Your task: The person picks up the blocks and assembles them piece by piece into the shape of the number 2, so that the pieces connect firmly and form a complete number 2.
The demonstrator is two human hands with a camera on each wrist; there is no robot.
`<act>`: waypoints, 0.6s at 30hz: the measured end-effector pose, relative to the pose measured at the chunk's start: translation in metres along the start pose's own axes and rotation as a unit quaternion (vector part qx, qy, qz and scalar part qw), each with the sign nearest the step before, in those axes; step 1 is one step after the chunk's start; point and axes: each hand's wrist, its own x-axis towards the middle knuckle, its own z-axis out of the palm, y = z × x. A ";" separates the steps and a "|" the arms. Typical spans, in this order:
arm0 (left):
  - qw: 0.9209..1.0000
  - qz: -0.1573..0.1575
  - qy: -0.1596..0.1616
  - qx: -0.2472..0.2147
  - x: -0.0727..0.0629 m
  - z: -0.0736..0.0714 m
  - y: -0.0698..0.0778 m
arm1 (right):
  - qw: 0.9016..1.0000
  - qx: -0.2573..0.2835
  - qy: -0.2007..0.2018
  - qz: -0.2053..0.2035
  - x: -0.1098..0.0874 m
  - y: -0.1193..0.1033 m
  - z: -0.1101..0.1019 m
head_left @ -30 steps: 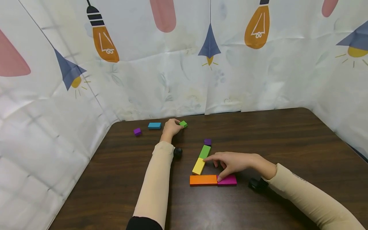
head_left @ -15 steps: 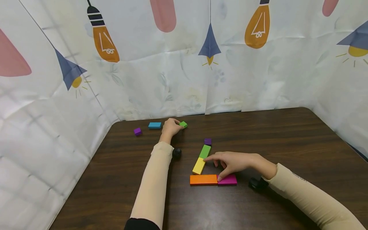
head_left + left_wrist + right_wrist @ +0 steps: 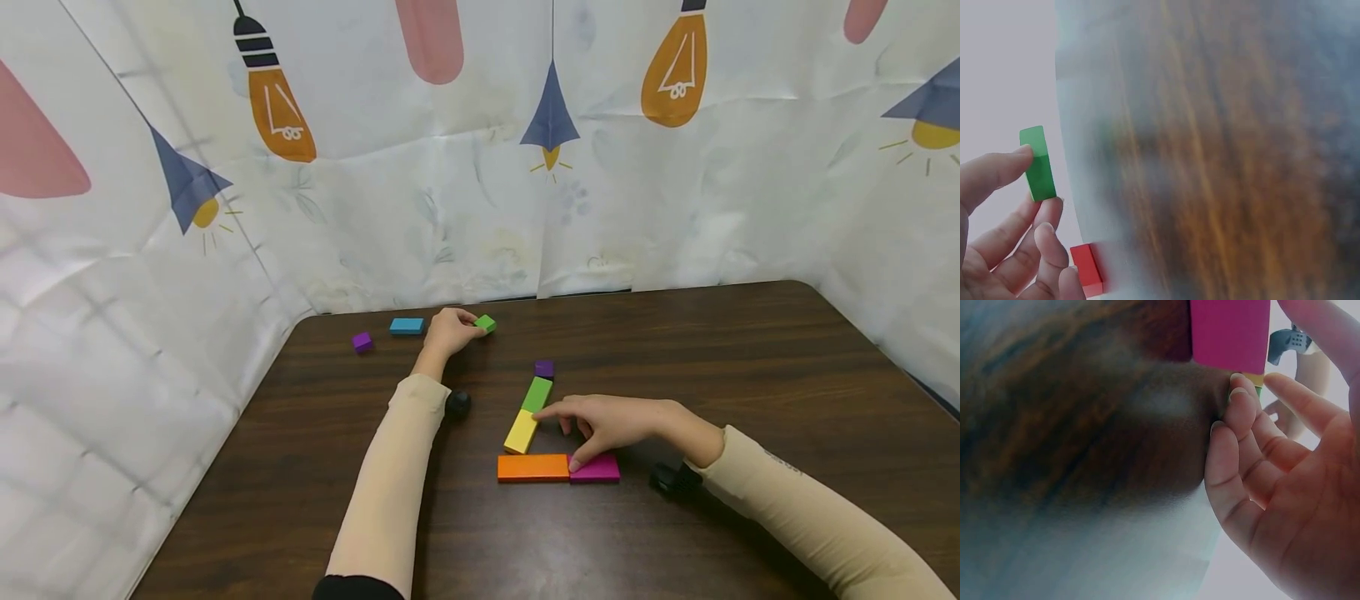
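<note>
At the far side of the table, my left hand (image 3: 450, 331) pinches a small green block (image 3: 485, 324) between thumb and fingertips; the left wrist view shows this green block (image 3: 1039, 164) held upright. Below those fingers lies a red block (image 3: 1088, 269), which the head view does not show. My right hand (image 3: 611, 419) rests over a group of blocks. Its thumb touches the magenta block (image 3: 600, 471), and its index finger reaches onto the yellow block (image 3: 520, 433). An orange block (image 3: 532, 468) abuts the magenta one. Beyond the yellow block follow a green rectangular block (image 3: 537, 394) and a dark purple cube (image 3: 543, 368).
Left of my left hand are a blue block (image 3: 407, 326) and a purple cube (image 3: 362, 342), near the back left corner. The dark wooden table (image 3: 712, 350) meets a white patterned cloth (image 3: 450, 225) at the back and sides.
My left hand and the green block in it have shifted slightly to the right. My right hand stays in place on the blocks. The head view has turned a little.
</note>
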 end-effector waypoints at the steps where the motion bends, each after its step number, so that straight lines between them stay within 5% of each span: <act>1: 1.000 0.004 -0.002 -0.004 0.000 0.000 0.000 | 1.000 0.000 0.000 0.000 0.000 0.000 0.000; 18: 0.999 0.039 -0.033 -0.003 -0.005 0.004 0.006 | 1.000 -0.002 -0.001 -0.006 0.001 0.001 -0.001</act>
